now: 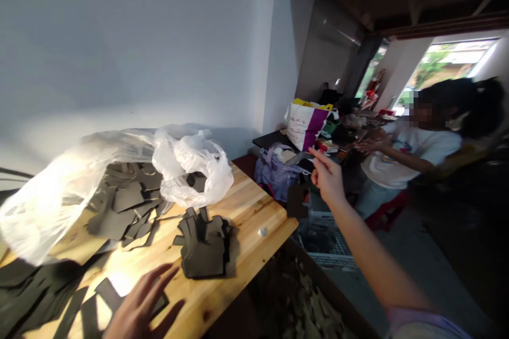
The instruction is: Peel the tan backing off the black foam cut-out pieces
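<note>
My left hand (137,304) is low over the wooden table (250,206), its fingers spread. A small dark flat piece (161,304) shows partly beneath those fingers; I cannot tell whether they touch it. Just beyond lies a stack of dark grey cut pieces (204,254) with finger-like strips at the top. My right hand (329,177) is raised past the table's right end, index finger stretched out and the others partly curled, with nothing visible in it. A translucent plastic bag (191,159) lies open at the back, and loose dark cut pieces (129,198) spill from its mouth.
More dark pieces (35,296) cover the table's left front. Beyond the right edge are a purple bag (278,172), a white and purple shopping bag (304,124) and a plastic crate (324,254). Scraps (310,296) lie below. Another person (409,153) is at the right.
</note>
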The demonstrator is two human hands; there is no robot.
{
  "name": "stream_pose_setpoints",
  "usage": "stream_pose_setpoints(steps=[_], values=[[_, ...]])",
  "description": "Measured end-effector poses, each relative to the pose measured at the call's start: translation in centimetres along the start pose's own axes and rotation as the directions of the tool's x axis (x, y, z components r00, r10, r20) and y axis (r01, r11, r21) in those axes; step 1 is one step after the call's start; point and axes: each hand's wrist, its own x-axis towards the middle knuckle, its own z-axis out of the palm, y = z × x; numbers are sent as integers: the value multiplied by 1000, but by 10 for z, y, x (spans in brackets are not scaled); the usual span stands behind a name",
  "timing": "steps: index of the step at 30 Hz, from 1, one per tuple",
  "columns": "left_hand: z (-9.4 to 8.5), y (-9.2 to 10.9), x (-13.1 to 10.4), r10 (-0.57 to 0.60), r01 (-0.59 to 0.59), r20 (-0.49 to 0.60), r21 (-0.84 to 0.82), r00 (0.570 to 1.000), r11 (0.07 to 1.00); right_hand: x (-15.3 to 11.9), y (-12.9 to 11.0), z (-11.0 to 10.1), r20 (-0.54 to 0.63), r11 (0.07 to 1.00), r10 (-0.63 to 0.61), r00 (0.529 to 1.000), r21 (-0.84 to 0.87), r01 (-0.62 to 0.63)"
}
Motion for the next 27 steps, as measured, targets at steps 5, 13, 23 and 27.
stream_pose_setpoints(steps=[5,13,23,27], values=[[33,91,66,-54,38,-101,-161,993,986,-113,-96,80,338,797,7,941,567,-209],[35,107,38,-247,143,-156,-488,956,861,-192,-149,107,417,725,110,902,587,-359],[21,77,-32,-498,424,112,-700,860,575,-224,-163,120,283,934,-172,944,353,64],[-10,41,-79,-710,534,234,-813,664,232,-217,-159,112,262,826,-539,801,-23,563]])
